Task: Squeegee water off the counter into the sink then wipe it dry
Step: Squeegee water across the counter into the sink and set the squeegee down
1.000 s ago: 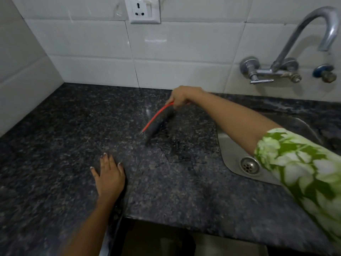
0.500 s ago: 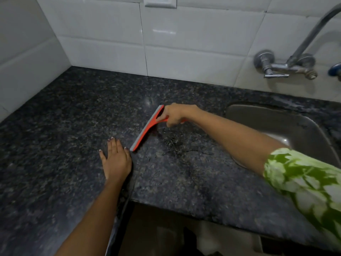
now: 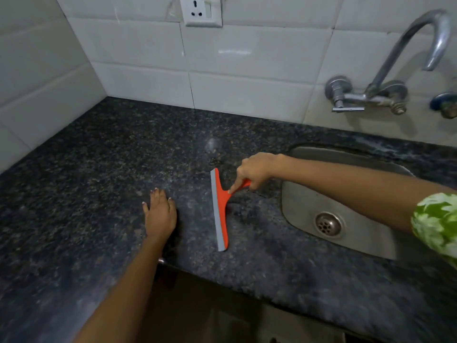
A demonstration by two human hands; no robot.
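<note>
Right hand [image 3: 254, 170] grips the squeegee [image 3: 219, 209] by its stiff handle, fingers curled round it; the blade looks soft. Left hand [image 3: 159, 214] lies flat on the counter [image 3: 99, 169], fingers together.

Home kitchen: dark granite surface [image 3: 86, 194] ran into a corner of white wall tiles [image 3: 138, 60], steel sink [image 3: 304, 194] with drain [image 3: 328, 224] set in it, wall tap [image 3: 405, 45] above, socket [image 3: 200, 11] in the tiles.

Two hands [image 3: 160, 214], one squeegee [image 3: 218, 209], one sink [image 3: 346, 238], one tap [image 3: 395, 60], one socket [image 3: 200, 11].
</note>
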